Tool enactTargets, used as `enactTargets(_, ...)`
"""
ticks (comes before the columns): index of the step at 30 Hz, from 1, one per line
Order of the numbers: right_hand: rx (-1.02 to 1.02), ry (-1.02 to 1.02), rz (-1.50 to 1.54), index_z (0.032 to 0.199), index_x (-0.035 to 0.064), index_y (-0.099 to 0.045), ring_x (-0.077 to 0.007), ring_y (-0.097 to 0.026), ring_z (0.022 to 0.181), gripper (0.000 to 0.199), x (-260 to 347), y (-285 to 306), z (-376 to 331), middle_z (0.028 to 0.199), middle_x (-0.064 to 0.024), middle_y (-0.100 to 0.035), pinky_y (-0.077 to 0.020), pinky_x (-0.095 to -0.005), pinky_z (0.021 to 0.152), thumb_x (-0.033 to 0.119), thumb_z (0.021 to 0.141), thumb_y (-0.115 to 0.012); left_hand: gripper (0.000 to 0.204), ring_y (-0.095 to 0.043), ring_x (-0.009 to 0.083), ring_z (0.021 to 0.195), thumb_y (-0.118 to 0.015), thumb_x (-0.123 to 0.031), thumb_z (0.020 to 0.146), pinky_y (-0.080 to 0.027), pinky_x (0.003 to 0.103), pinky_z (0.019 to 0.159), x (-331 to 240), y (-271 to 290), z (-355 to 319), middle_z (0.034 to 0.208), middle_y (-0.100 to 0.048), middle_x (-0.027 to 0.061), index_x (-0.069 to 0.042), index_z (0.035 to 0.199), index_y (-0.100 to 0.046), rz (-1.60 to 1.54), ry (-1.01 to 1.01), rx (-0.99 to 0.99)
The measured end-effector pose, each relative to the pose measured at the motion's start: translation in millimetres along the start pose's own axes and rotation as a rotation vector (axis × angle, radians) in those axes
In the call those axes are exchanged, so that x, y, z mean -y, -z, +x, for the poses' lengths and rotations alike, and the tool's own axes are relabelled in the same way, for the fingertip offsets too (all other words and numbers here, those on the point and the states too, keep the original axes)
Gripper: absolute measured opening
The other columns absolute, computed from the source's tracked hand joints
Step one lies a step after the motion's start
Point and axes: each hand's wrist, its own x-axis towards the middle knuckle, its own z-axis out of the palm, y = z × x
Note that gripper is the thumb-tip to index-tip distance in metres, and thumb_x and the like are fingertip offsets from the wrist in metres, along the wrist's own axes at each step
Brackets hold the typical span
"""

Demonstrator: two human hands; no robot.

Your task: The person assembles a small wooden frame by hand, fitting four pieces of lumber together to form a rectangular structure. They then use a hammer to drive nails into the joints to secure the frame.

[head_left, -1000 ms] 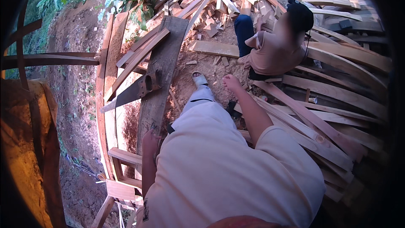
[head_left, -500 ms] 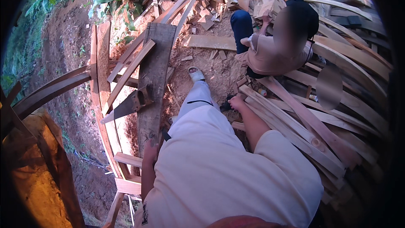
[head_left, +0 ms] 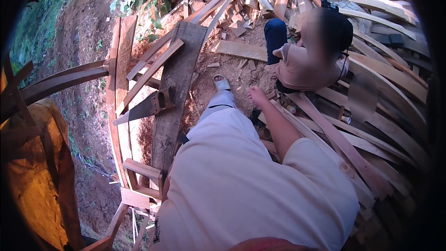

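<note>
My right hand (head_left: pixel 257 96) is raised over the bare dirt, right of my sandalled foot (head_left: pixel 221 82). Its fingers are curled closed, and whatever may be in them is too small to make out. Below it, a black object (head_left: pixel 254 116) lies beside the stacked wood strips, partly hidden by my forearm. My left hand is hidden by my shirt; only a sliver of that arm shows next to the dark plank (head_left: pixel 169 132). A handsaw (head_left: pixel 141 108) rests across this plank, its blade pointing left.
A person (head_left: pixel 311 58) squats ahead on the right, among long wooden strips (head_left: pixel 362 158). Offcuts (head_left: pixel 237 25) are heaped at the far side. A small wooden frame (head_left: pixel 141 168) stands near left, beside a steep dirt slope (head_left: pixel 83 111). An orange tarp-like sheet (head_left: pixel 39 172) hangs at the left edge.
My right hand has lifted away from the black object and moved forward and slightly left. The left hand has slipped out of sight. The person's arm has drawn in toward their body.
</note>
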Motion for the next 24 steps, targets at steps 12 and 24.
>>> enactTargets(12, 0.441, -0.203, 0.142, 0.150, 0.0002, -0.042, -0.0328, -0.054, 0.131, 0.075, 5.8, 6.3, -116.2, 0.143, -0.0224, -0.053, -0.0421, -0.0447, 0.112, 0.057, 0.102, -0.052, 0.088, -0.042, 0.0387, 0.146, -0.047, -0.062, 0.102, -0.031, 0.047, 0.122, 29.5, -84.9, -73.4, 0.157, -0.046, 0.0211, 0.001, 0.159, -0.025, -0.651, 0.156, -0.088)
enactTargets(24, 0.633, -0.432, 0.309, 0.158, -0.0007, -0.028, -0.0388, -0.043, 0.143, 0.087, 140.0, 38.1, -57.6, 0.160, -0.0253, -0.035, -0.0342, -0.0527, 0.121, 0.066, 0.104, -0.039, 0.091, -0.025, 0.0325, 0.157, -0.041, -0.069, 0.103, -0.021, 0.046, 0.126, 9.1, -114.7, -100.6, 0.169, -0.027, 0.0185, -0.003, 0.164, -0.022, -1.381, -0.251, -0.388)
